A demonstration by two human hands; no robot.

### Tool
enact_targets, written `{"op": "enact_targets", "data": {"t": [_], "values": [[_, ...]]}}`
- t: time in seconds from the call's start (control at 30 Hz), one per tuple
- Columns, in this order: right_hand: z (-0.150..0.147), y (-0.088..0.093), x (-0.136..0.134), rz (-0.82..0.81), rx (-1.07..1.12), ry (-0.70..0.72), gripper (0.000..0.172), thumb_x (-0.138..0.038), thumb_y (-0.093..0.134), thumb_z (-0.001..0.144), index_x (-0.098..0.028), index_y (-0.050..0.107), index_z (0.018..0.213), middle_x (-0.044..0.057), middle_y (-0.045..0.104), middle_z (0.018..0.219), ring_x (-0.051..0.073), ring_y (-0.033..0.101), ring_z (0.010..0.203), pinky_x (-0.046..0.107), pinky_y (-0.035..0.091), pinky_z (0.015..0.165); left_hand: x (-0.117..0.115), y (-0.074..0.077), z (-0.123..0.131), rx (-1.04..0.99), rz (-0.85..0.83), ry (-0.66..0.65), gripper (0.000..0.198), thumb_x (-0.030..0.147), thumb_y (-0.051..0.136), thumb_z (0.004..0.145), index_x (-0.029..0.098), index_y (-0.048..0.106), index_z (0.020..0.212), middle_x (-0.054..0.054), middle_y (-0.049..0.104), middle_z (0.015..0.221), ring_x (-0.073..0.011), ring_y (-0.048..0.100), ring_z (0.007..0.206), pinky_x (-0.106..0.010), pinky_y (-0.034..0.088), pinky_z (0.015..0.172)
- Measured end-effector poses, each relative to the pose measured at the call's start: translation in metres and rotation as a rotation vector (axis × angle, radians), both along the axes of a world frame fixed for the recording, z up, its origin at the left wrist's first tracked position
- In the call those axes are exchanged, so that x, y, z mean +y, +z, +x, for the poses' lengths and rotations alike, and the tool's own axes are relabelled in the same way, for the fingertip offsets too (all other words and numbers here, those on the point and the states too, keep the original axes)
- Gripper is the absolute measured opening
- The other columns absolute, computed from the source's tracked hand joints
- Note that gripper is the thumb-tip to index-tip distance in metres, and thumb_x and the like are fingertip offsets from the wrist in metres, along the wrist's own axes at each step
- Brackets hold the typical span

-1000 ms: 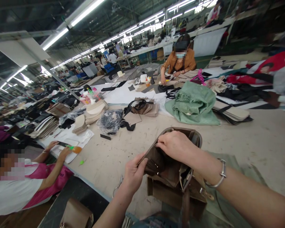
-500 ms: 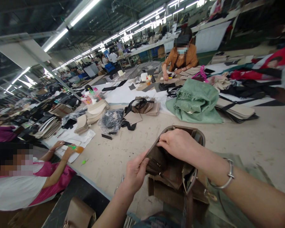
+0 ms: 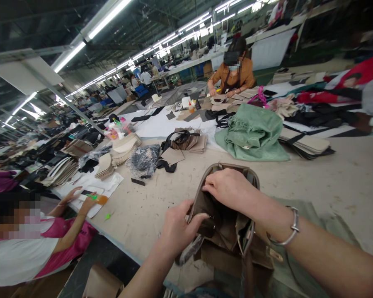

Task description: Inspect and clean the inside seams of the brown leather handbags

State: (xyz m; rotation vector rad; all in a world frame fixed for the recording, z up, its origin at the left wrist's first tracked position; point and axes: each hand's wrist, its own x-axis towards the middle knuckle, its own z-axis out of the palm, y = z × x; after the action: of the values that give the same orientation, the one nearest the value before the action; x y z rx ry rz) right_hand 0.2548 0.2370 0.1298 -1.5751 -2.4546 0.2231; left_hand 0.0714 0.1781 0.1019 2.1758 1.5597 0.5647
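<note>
Worktable: the pale worktable (image 3: 301, 178) spreads beyond the brown bag (image 3: 225, 234) and out to its right.
Co-worker: a person in white and pink (image 3: 25, 254) is well to the left of the bag.
Bag: it gapes toward you, lying directly beneath your right hand and just right of your left, touching both.
Green bundle: the crumpled green cloth (image 3: 251, 132) lies beyond the bag, apart from it.
Right hand: your right hand (image 3: 225, 186) reaches over the bag's mouth, fingers pinched on its left rim.
Left hand: your left hand (image 3: 180, 225) grips the same rim nearer you, thumb inside, fingers outside.
Plastic bundle: the wrapped bundle (image 3: 144, 161) lies beyond and left of the bag.
Bracelet: your silver bracelet (image 3: 295, 227) circles the right wrist, right of the bag.
</note>
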Motion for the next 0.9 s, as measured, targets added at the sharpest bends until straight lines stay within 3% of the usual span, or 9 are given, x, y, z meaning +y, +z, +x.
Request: {"op": "enact_targets", "data": {"t": [0.1,0.23,0.3,0.53,0.77,0.83,0.9], "values": [[0.003,-0.001,0.002,0.006,0.01,-0.012,0.027,-0.036,0.049,0.085,-0.021,0.069,0.074,0.005,0.069,0.072,0.019,0.062,0.069,0.026,0.04,0.06,0.007,0.003,0.0,0.054,0.013,-0.021,0.023,0.035,0.046,0.088,0.02,0.061,0.098,0.0,0.065,0.072,-0.0137,0.059,0.063,-0.022,0.038,0.058],[0.009,-0.005,0.004,-0.037,0.011,0.057,0.022,-0.038,0.054,0.081,-0.023,0.069,0.075,0.004,0.069,0.073,0.018,0.061,0.071,0.025,0.04,0.061,0.013,0.004,-0.008,0.145,0.027,-0.025,0.027,0.032,0.042,0.089,0.018,0.059,0.073,0.001,0.056,0.058,-0.0113,0.053,0.054,-0.021,0.034,0.053],[0.012,-0.004,0.002,-0.05,-0.029,0.102,0.018,-0.034,0.056,0.079,-0.022,0.068,0.073,0.004,0.068,0.074,0.019,0.061,0.071,0.026,0.039,0.061,0.014,0.003,-0.013,0.168,0.03,0.006,0.029,0.031,0.041,0.089,0.018,0.058,0.07,0.001,0.054,0.056,-0.0114,0.052,0.053,-0.022,0.033,0.053],[0.023,0.004,-0.002,-0.057,-0.032,-0.001,0.02,-0.033,0.047,0.085,-0.024,0.064,0.078,0.001,0.067,0.073,0.017,0.06,0.066,0.026,0.033,0.054,0.011,-0.003,-0.012,0.041,-0.002,0.021,0.027,0.026,0.037,0.091,0.022,0.058,0.107,-0.001,0.066,0.087,-0.0142,0.06,0.075,-0.023,0.042,0.067],[0.02,0.0,0.002,0.072,-0.025,-0.127,0.016,-0.036,0.052,0.084,-0.024,0.062,0.081,0.001,0.067,0.071,0.017,0.06,0.064,0.027,0.032,0.054,0.011,-0.001,-0.012,0.037,-0.033,0.017,0.025,0.027,0.037,0.091,0.02,0.06,0.097,0.0,0.063,0.077,-0.0127,0.057,0.068,-0.022,0.041,0.062],[0.017,-0.001,0.002,0.112,-0.024,-0.165,0.016,-0.035,0.055,0.082,-0.024,0.062,0.093,0.002,0.067,0.072,0.018,0.06,0.064,0.027,0.032,0.053,0.011,-0.001,-0.012,0.039,-0.035,0.012,0.025,0.027,0.037,0.092,0.02,0.06,0.096,0.0,0.063,0.076,-0.0123,0.056,0.068,-0.022,0.04,0.062],[0.017,-0.002,0.002,0.14,-0.013,-0.168,0.028,-0.033,0.058,0.081,-0.025,0.058,0.108,0.001,0.068,0.073,0.019,0.061,0.065,0.027,0.033,0.053,0.011,0.0,-0.012,0.039,-0.036,0.007,0.025,0.027,0.036,0.092,0.02,0.06,0.095,0.0,0.062,0.075,-0.0119,0.056,0.067,-0.022,0.04,0.062]]}}
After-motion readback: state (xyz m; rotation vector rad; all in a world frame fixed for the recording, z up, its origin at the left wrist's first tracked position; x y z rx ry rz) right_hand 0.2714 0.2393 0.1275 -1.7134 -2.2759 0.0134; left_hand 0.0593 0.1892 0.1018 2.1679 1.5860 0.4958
